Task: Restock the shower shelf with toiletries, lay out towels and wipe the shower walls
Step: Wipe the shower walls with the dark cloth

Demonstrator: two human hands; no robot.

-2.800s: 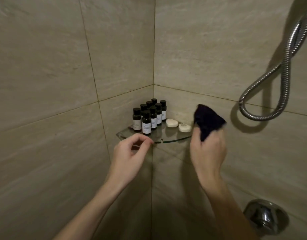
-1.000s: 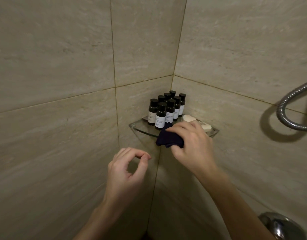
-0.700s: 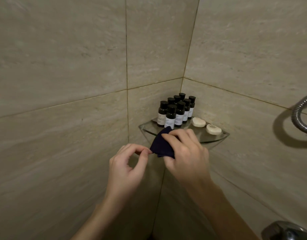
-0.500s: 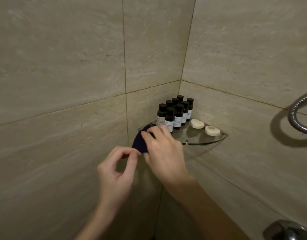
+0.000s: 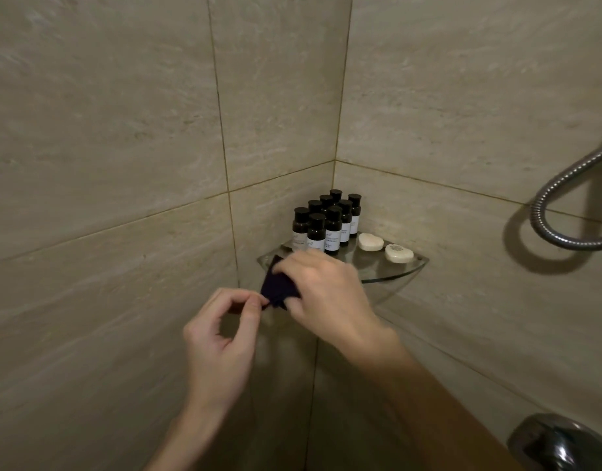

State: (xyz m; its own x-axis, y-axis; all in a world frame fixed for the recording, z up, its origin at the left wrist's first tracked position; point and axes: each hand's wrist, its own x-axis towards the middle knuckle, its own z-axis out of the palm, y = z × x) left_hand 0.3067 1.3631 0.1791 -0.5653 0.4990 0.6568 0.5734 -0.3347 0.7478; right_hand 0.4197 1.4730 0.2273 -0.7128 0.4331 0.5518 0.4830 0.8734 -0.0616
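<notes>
Beige stone-look tiles (image 5: 105, 130) cover both walls of the shower corner, their grout lines meeting at the vertical corner seam. At that corner a curved clear glass corner shelf (image 5: 408, 270) juts out. On its back left part stand eight small dark bottles with black caps and white labels (image 5: 330, 222), packed close together in a cluster reaching into the corner. Just beside them to the right lie two pale oval soap bars (image 5: 370, 242), one nearer the bottles and the second one (image 5: 399, 253) closer to the shelf's front rim, slightly apart from each other.

In front of the shelf's left end, the right hand (image 5: 326, 294) has its fingers curled down and pressed onto a small dark navy cloth (image 5: 277, 287), holding it bunched at the shelf's front left edge. The left hand (image 5: 221, 338) is just below and left of it, thumb and forefinger pressed together at the cloth's lower corner; whether they actually pinch the fabric cannot be told for sure.

On the right wall a silver ribbed metal shower hose (image 5: 557, 212) hangs in one loop, casting a shadow on the tile. One chrome round valve fitting (image 5: 561, 443) shows at the lower right corner.
</notes>
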